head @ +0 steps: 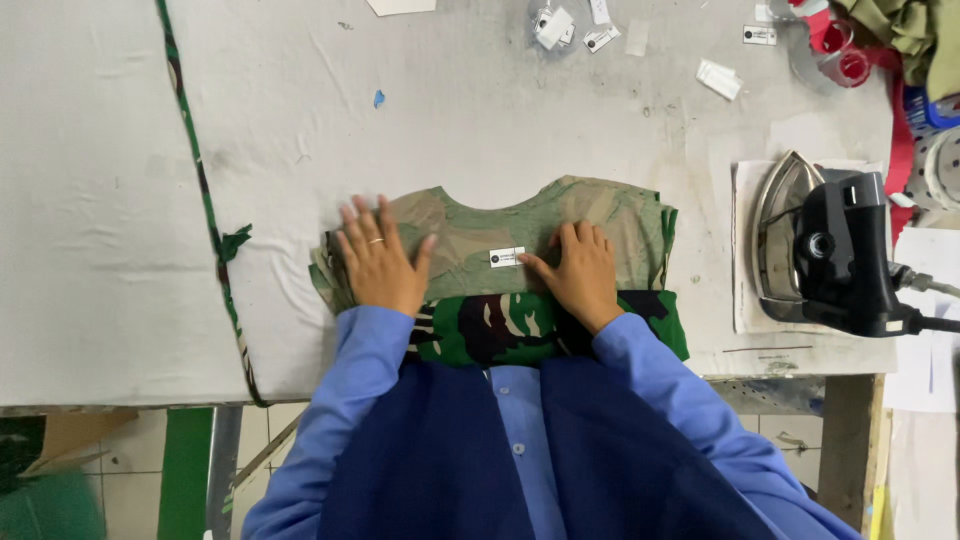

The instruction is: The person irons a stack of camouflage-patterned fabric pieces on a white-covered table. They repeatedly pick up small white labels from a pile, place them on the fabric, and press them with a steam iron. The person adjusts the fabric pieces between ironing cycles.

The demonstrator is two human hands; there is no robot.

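A folded camouflage shirt [470, 225] lies on the white padded table [500, 120], neckline away from me, its faded inner side up and its brighter green camouflage hem [500, 330] folded along the near edge. A small white label [507, 257] sits near its middle. My left hand [380, 260] lies flat on the shirt's left part, fingers spread, a ring on one finger. On the right part rests my right hand [583, 272], palm down, its thumb close to the label.
A black and silver clothes iron [830, 250] rests on a white pad at the right. Small paper tags [720, 78] and plastic bits lie at the far edge. A green camouflage strip [205, 200] runs down the table's left side. Fabric piles sit top right.
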